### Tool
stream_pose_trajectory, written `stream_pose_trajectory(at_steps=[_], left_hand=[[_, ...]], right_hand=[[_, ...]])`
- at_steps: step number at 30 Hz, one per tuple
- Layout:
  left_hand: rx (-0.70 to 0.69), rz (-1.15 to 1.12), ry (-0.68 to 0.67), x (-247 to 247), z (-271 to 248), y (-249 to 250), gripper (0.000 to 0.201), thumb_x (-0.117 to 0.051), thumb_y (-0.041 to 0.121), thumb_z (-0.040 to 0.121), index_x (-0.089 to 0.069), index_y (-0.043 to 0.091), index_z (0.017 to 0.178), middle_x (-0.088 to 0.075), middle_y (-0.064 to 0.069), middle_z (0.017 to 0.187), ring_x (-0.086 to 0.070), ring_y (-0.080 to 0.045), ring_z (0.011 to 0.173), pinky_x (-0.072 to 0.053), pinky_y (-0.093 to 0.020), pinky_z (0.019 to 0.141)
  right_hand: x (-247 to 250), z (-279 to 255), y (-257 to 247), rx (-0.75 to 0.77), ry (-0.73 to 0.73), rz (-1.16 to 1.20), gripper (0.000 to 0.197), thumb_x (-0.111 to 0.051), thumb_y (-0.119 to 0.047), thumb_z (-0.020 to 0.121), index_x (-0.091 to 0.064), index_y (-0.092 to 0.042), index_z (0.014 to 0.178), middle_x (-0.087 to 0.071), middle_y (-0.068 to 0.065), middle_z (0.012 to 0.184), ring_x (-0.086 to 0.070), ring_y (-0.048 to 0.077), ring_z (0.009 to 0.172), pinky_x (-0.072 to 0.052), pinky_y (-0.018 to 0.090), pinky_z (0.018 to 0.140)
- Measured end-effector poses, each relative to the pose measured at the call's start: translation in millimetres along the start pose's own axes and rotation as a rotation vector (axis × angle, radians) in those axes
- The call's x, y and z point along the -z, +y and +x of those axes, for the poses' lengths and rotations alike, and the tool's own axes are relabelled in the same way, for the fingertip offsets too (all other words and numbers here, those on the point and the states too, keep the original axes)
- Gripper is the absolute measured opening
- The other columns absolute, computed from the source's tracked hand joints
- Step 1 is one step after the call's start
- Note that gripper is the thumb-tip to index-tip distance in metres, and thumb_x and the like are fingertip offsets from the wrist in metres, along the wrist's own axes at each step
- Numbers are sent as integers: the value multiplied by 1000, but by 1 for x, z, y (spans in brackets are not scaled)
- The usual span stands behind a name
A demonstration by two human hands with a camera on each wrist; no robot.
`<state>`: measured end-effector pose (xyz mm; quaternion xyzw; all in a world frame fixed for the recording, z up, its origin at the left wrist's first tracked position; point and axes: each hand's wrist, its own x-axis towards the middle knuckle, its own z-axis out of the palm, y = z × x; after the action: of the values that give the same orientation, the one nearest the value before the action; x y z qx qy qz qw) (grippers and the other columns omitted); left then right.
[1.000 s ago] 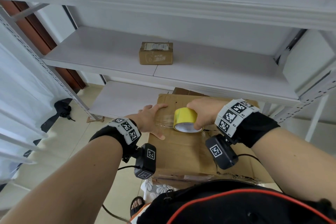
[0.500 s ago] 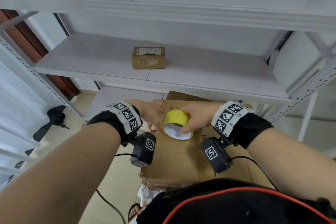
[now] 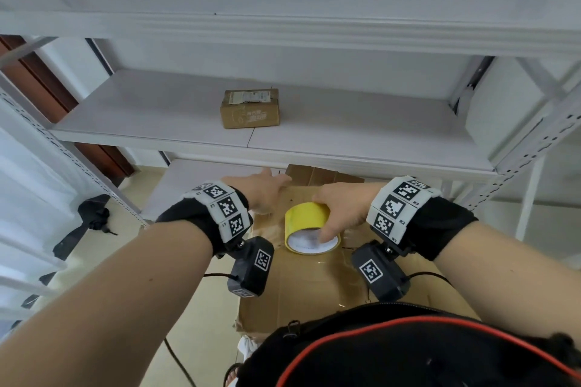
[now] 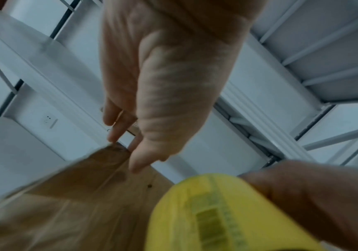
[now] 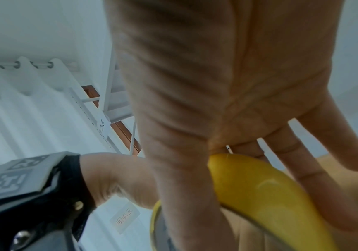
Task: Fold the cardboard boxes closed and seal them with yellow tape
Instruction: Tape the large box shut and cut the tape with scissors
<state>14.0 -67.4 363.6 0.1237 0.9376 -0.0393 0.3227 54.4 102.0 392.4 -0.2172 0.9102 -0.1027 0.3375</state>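
Now the right hand (image 3: 341,209) grips the yellow tape roll (image 3: 309,226) above the cardboard box (image 3: 314,276), while the left hand (image 3: 261,190) lies flat on its top, fingers straight.

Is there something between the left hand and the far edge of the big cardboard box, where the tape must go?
Nothing visible is in the way. The left hand reaches flat over the big cardboard box toward its far edge, under the shelf. The right hand holds the yellow tape roll beside it.

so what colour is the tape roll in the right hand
Yellow, with a whitish inner core; the tape roll in the right hand shows best in the head view.
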Motion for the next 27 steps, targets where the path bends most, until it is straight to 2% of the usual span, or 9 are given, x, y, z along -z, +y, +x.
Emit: stream_pose_trajectory(at_steps=[2,4,6,8,11,14,17,20,27], left_hand=[[25,38,6,-6,4,0,75,-48,15,93,-11,45,151,-21,-8,147,-29,-34,136,-38,-56,105],[16,44,30,-8,9,3,70,-48,16,92,-19,43,149,-22,-9,144,-24,-33,136,-36,-57,105],[-25,-6,56,-7,13,6,59,-49,17,93,-30,32,147,-26,-9,147,-28,-31,136,-36,-52,107],[-45,-57,48,-5,17,10,46,-49,19,97,-37,20,141,-40,-9,145,-44,-28,127,-40,-40,102],[-55,-89,42,-2,23,15,54,-47,22,100,-26,16,149,-45,-8,146,-48,-27,128,-39,-37,103],[-69,-34,-31,2,27,16,62,-46,23,100,-18,24,155,-41,-9,149,-45,-29,131,-38,-39,107],[-82,5,-73,6,28,17,53,-45,24,99,-31,27,150,-50,-10,138,-52,-29,120,-43,-41,102],[-101,-17,-73,8,28,18,46,-44,17,97,-42,23,142,-52,-9,136,-53,-29,119,-43,-43,102],[-84,-65,-111,11,31,13,60,-39,10,97,-24,26,153,-36,-4,153,-40,-26,135,-35,-39,110]], right_hand=[[0,0,1,9,-9,2,36,-75,-33,76,-53,-9,91,-51,1,76,-47,14,65,-35,24,52],[0,0,2,15,-16,35,43,-77,-34,73,-57,-6,99,-57,4,84,-52,16,72,-38,25,56],[0,0,2,20,-26,58,50,-79,-32,71,-58,-5,108,-59,5,91,-55,18,78,-41,27,60],[2,-1,3,25,-34,57,52,-80,-29,70,-58,-6,111,-59,5,94,-56,19,83,-44,28,65],[3,-2,5,30,-45,47,52,-81,-23,70,-55,-7,112,-57,3,94,-58,20,89,-47,31,69],[4,-4,6,37,-32,31,47,-79,-20,72,-54,-6,108,-53,0,90,-53,17,85,-42,27,64],[3,-6,7,55,-3,44,49,-78,-20,73,-56,-4,113,-54,3,95,-52,17,84,-40,26,61],[3,-8,10,60,11,101,49,-80,-19,72,-57,-5,113,-59,5,97,-54,17,82,-44,29,66],[6,-6,11,64,1,101,38,-79,-21,73,-58,-8,101,-50,-6,77,-49,11,69,-39,25,57]])
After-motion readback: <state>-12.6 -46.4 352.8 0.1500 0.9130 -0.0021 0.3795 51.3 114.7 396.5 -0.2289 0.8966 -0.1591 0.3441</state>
